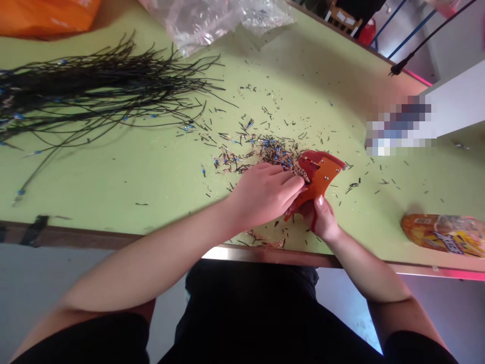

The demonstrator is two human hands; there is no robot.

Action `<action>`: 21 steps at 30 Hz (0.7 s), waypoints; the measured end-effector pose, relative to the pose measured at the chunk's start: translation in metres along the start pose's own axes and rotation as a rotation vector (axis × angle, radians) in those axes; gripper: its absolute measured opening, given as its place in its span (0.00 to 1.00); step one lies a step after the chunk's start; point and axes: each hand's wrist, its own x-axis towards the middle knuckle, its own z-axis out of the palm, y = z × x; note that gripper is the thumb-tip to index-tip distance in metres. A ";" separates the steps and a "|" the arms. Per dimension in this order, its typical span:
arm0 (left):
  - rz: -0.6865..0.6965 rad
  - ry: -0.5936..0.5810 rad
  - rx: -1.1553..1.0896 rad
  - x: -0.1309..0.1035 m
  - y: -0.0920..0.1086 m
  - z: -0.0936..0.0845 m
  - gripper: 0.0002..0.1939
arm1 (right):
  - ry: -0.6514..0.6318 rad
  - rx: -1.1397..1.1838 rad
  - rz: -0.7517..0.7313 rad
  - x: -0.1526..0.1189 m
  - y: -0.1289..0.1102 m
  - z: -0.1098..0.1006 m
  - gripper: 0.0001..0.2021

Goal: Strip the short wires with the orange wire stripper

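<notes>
An orange and red wire stripper is gripped in my right hand, its head tilted up and its handles partly hidden by my fingers. My left hand reaches across to the tool's jaws with its fingers closed together. What those fingers pinch, if anything, is hidden. Just beyond my left hand lies a heap of cut black wire scraps, mixed with small blue pieces and bare copper strands. A large bundle of black wires lies at the left, some with blue terminals on their ends.
An orange bag and a clear plastic bag rest along the far side. A bottle with orange contents lies at the right. Short wire offcuts are scattered over the green table. A black plug hangs near a white panel.
</notes>
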 end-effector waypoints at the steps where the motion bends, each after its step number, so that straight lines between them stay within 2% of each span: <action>1: 0.007 0.000 0.005 0.000 0.000 0.000 0.09 | -0.002 -0.021 0.010 0.000 0.000 0.000 0.29; 5: 0.032 0.017 0.017 0.000 0.001 -0.001 0.08 | 0.002 -0.070 0.027 -0.001 -0.001 0.001 0.31; 14: 0.025 0.006 0.011 0.000 0.001 0.000 0.08 | -0.068 -0.072 -0.055 0.003 -0.008 0.006 0.28; 21: 0.020 0.017 -0.024 0.000 0.002 0.001 0.07 | -0.038 -0.064 -0.041 0.004 -0.013 0.011 0.28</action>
